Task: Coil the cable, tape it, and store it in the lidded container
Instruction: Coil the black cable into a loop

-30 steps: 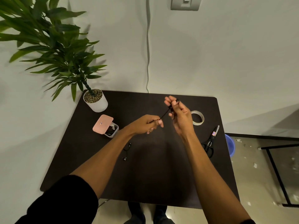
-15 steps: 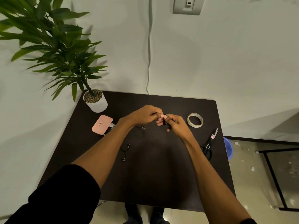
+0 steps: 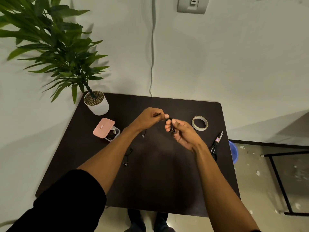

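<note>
**Cable coiling in progress: items on the surface, left to right**

1. Potted plant (image 3: 96, 104), at 10 o'clock on the dark surface (image 3: 150, 190). White pot, gravel top. Not part of the step.

2. Lidded container (image 3: 107, 129), at 9 o'clock of the hands, just below the pot. Pink lid sits askew, leaving the clear box part open; something dark lies inside, kind not clear. Keep it where it stands; the lid will need lifting before storage.

3. Cable (image 3: 169, 125), black, thin. Small loops sit on the right fingers; a free tail drops under the left forearm to the surface and ends near 7 o'clock of the hands.

4. Left hand (image 3: 148, 118), above mid-surface. Grip narrow, pinching the cable strand just beside the coil. Judgement: feed slack at light, even tension so each turn lies beside the last without twisting.

5. Right hand (image 3: 181, 133), touching distance from the left. Grip closed round the coiled loops. Judgement: hold loop size constant and pin the turns with the thumb, or they may spring loose before taping.

6. Tape roll (image 3: 199, 123), flat at 3 o'clock of the hands, near and untouched.

7. Scissors (image 3: 215, 144), at 4 o'clock, by the right edge.
</note>
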